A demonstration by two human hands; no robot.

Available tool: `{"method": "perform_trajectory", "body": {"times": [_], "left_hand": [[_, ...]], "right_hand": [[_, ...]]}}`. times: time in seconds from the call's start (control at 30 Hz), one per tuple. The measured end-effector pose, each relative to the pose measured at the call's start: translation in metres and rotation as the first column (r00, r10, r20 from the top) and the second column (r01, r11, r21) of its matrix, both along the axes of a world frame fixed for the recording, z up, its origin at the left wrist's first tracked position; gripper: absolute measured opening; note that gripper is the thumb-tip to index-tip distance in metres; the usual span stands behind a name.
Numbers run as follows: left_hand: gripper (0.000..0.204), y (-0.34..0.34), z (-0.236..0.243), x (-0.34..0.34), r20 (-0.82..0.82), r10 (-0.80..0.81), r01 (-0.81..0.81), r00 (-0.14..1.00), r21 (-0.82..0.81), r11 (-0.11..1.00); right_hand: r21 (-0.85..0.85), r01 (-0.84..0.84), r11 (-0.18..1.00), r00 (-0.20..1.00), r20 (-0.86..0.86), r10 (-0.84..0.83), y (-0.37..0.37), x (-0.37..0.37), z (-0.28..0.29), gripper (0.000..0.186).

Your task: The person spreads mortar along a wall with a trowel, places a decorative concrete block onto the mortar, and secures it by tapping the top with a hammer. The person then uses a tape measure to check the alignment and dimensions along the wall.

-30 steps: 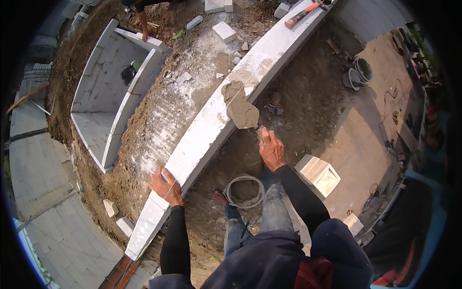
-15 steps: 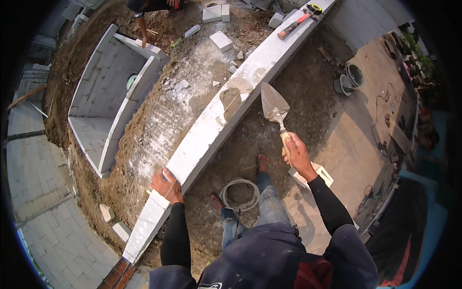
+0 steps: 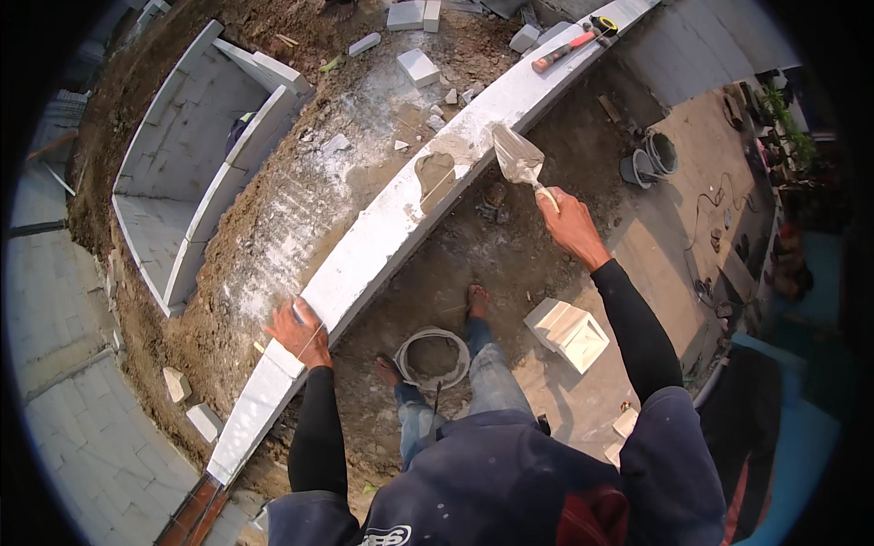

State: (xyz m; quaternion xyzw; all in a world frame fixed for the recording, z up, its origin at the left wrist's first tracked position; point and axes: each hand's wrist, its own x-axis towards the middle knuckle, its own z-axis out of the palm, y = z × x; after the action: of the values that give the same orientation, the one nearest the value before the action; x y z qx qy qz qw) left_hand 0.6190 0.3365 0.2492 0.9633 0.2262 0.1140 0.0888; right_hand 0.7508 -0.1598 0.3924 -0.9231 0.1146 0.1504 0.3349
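A long white block wall [image 3: 373, 246] crosses diagonally, a thin string running along its top. My left hand [image 3: 299, 332] rests on its lower stretch with fingers curled over the far edge, gripping it beside the string. My right hand [image 3: 572, 227] is wrapped round the handle of a pointed trowel [image 3: 519, 156], whose blade is at the wall's near edge. Beside the blade, a patch of wet mortar [image 3: 435, 177] lies on the wall top. A red-handled hammer [image 3: 553, 59] and a yellow tape measure [image 3: 602, 25] lie farther along it.
Left is an open block enclosure [image 3: 168, 164] in soil. Loose blocks [image 3: 417, 68] lie on the dirt beyond the wall. A co-worker's foot [image 3: 337, 9] shows at the top. Buckets [image 3: 637, 168], a cream block [image 3: 564, 332] and a coiled hose [image 3: 432, 358] are on the near side.
The trowel has lifted off the mortar patch, swung right, then moved up to the wall's edge beside it. My left hand stays on the wall. The co-worker's arm is no longer visible.
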Motion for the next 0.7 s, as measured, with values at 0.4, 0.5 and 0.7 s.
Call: {"method": "perform_trajectory", "body": {"times": [0.4,0.5,0.7], "left_hand": [[0.043,-0.002,0.002,0.007,0.002,0.015,-0.015,1.000,-0.009,1.000],[0.044,-0.002,0.004,0.006,0.010,-0.001,0.001,1.000,-0.012,1.000],[0.042,0.000,0.007,0.003,-0.006,0.029,-0.029,1.000,-0.038,0.999]], "right_hand": [[-0.297,-0.381,0.876,0.912,0.037,0.409,-0.042,-0.018,0.013,0.035],[-0.366,-0.446,0.817,0.884,-0.039,0.465,-0.039,0.002,0.026,0.033],[-0.438,-0.621,0.650,0.746,-0.077,0.661,-0.038,0.050,0.023,0.033]]}}
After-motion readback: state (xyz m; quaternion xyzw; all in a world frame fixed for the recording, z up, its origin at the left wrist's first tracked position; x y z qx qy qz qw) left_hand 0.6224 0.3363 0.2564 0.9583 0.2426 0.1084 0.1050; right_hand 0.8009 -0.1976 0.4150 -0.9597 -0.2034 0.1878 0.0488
